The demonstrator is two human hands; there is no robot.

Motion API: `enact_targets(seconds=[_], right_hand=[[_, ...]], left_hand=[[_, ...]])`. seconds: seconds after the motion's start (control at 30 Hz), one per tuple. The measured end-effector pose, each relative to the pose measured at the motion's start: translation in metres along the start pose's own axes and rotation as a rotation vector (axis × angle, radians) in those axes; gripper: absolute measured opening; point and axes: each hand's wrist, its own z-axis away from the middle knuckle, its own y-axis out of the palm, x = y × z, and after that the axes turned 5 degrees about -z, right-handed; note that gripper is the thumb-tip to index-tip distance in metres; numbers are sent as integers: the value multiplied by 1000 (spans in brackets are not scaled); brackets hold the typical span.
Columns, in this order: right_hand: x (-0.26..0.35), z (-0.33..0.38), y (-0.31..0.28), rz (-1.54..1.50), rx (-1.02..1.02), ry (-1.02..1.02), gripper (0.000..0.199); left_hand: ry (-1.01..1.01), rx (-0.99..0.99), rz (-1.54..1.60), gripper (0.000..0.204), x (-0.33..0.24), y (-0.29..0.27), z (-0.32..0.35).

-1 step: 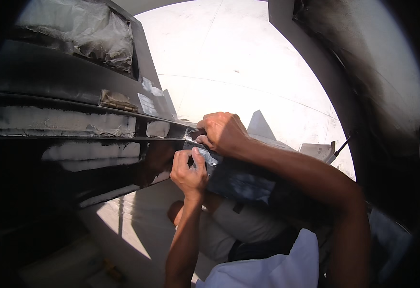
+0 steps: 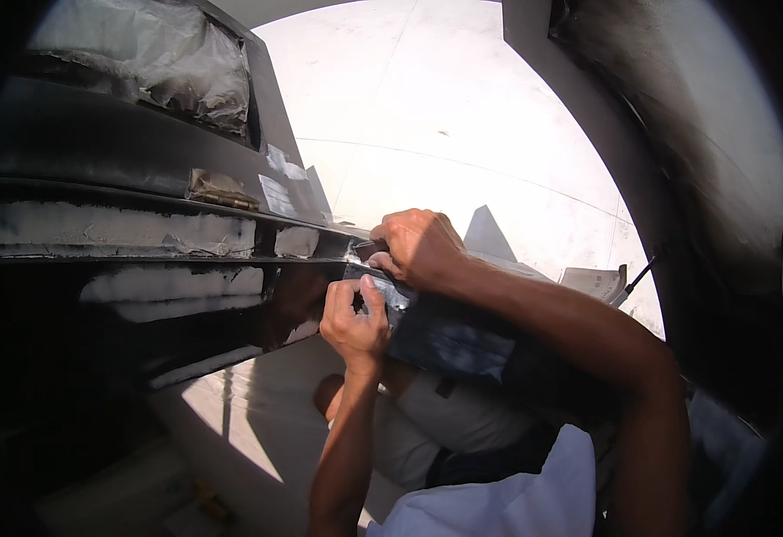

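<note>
My right hand (image 2: 420, 249) is closed, pinching a small dark folded piece of sandpaper (image 2: 371, 250), by its look, against the end of a dark ledge. Just below it, my left hand (image 2: 354, 315) has its fingers curled in and its thumb raised against the dark body panel (image 2: 402, 300). What its fingertips grip, if anything, is hidden. Pale, filler-like patches (image 2: 176, 285) cover parts of the dark metal on the left. A brass-coloured hinge (image 2: 223, 199) sits on the frame above the ledge.
Crumpled clear plastic sheeting (image 2: 154, 54) covers an opening at the upper left. A dark curved frame (image 2: 624, 134) rises on the right. Bright pale floor (image 2: 436, 98) lies beyond my hands. A light, curved piece (image 2: 594, 281) lies past my right forearm.
</note>
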Motion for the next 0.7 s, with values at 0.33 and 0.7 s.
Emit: enact_targets(seconds=[0.33, 0.7], right_hand=[[1, -9, 1, -126, 116, -13, 28], [1, -27, 7, -66, 211, -68, 28]], left_hand=[[-28, -6, 16, 20, 3, 0, 0], [1, -54, 48, 20, 3, -3, 0]])
